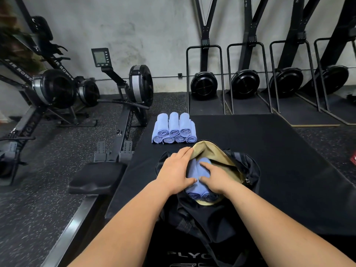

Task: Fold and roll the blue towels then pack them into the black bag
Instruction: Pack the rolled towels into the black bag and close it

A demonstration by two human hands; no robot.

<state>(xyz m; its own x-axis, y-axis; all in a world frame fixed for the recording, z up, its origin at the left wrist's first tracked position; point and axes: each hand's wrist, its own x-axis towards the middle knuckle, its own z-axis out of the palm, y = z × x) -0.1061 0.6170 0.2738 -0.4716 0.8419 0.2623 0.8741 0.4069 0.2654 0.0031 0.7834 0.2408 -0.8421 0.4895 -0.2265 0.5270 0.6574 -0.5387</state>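
Hands spread flat, left hand (176, 168) and right hand (213, 179) are pressing two rolled blue towels (193, 170) into the open black bag (250, 168), while seven rolled towels (174, 128) are waiting at twelve o'clock, seemingly still unpacked.

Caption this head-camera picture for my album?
Left hand and right hand press rolled blue towels into the black bag; more rolls wait beyond.

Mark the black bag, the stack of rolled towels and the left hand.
black bag (250, 167): head view, outer black side right of the opening
stack of rolled blue towels (174, 125): head view, middle roll, top row
left hand (176, 168): head view, back of the hand
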